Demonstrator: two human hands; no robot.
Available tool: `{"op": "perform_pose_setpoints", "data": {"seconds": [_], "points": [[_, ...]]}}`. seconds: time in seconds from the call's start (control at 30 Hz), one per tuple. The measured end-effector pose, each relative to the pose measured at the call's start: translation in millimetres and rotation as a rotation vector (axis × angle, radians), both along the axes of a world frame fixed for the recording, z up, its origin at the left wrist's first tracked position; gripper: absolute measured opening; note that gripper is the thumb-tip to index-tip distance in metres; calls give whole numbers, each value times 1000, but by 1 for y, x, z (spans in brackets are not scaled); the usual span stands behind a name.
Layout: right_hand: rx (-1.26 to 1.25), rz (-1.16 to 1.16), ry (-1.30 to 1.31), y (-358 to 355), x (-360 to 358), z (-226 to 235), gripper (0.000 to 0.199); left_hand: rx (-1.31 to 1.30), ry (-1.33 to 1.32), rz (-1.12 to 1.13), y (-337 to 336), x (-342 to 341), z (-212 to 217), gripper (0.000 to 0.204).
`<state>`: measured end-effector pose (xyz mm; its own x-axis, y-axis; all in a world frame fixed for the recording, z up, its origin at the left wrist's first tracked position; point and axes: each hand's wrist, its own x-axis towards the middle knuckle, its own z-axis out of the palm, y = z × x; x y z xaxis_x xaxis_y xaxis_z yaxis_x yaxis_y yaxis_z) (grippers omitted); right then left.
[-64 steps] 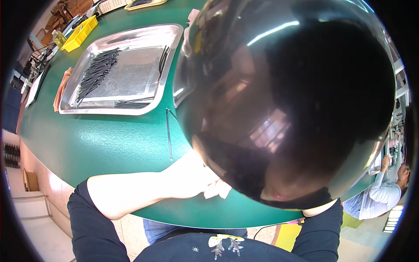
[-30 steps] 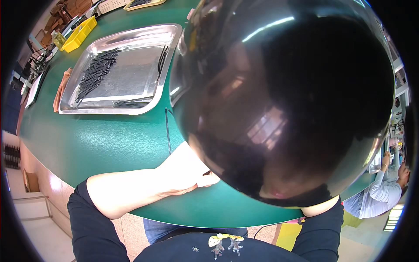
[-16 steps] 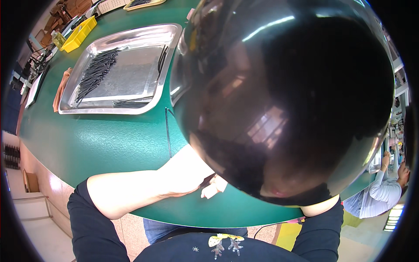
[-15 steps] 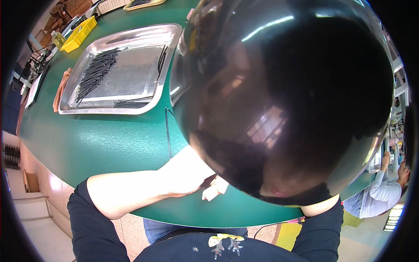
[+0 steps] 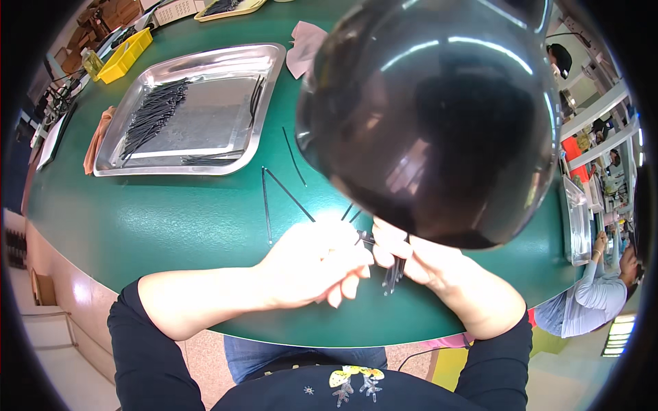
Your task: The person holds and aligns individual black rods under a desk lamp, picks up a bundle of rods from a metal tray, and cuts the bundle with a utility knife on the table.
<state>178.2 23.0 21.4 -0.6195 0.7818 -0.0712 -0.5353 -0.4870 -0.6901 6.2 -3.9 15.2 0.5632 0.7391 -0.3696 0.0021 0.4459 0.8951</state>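
Note:
My right hand (image 5: 423, 259) is closed round a small bundle of thin black strips (image 5: 393, 277), whose ends stick out below the fingers. Close beside it, my left hand (image 5: 317, 264) has its fingers curled together, pinching the end of a thin black strip (image 5: 365, 238) between the two hands. Overexposure washes out much of both hands. A large glossy black dome (image 5: 439, 130) hangs over the right side and hides part of the right hand's far side. Several loose strips lie on the table by my left hand, including one strip (image 5: 266, 209) standing apart.
A shallow metal tray (image 5: 199, 170) on the green table (image 5: 157, 219) holds several black strips. Beyond stand a yellow bin (image 5: 127, 56) and a pink cloth (image 5: 306, 49); a brown cloth (image 5: 100, 140) lies beside the tray. At right, a person (image 5: 593, 291) sits near another metal tray (image 5: 577, 219).
The black dome has shifted up and away, uncovering my right hand with its bundle and more loose strips. My left hand has moved slightly right.

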Motion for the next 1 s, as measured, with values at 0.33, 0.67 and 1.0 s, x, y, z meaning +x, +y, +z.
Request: {"op": "perform_pose_setpoints", "data": {"seconds": [0.33, 0.67, 1.0], "points": [[256, -83, -446, -26, 2, -4, 21, 185, -396, 23, -12, 9, -11, 22], [160, -500, -313, -33, -2, -9, 26, 588, -294, 339, -6, 6, -28, 29], [954, 50, -540, -46, 9, -55, 46, 972, -175, -207, -6, 14, -14, 96]]}}
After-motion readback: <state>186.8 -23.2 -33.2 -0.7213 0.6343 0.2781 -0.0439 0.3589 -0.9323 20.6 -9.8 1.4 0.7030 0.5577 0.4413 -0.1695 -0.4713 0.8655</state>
